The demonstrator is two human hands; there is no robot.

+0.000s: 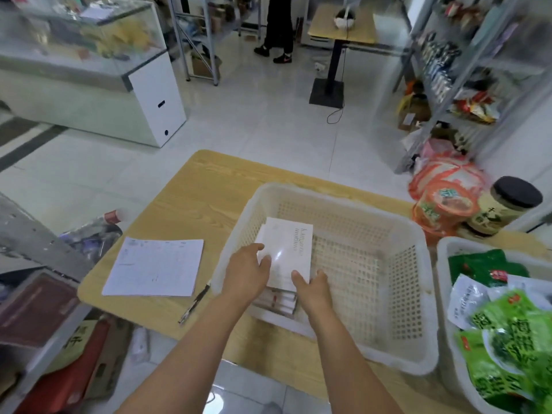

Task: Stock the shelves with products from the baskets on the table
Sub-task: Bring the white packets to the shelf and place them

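Partly under left hand [245,275], white box [292,245].

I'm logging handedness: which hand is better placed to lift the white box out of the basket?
Left, probably: the left hand grips the white box along its side edge, while the right hand only pinches its near corner.

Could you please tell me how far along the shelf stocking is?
The middle basket looks nearly emptied; only a few white boxes lie in it. The left hand and right hand grip the top box. Left to do: the right basket, full of green packets.
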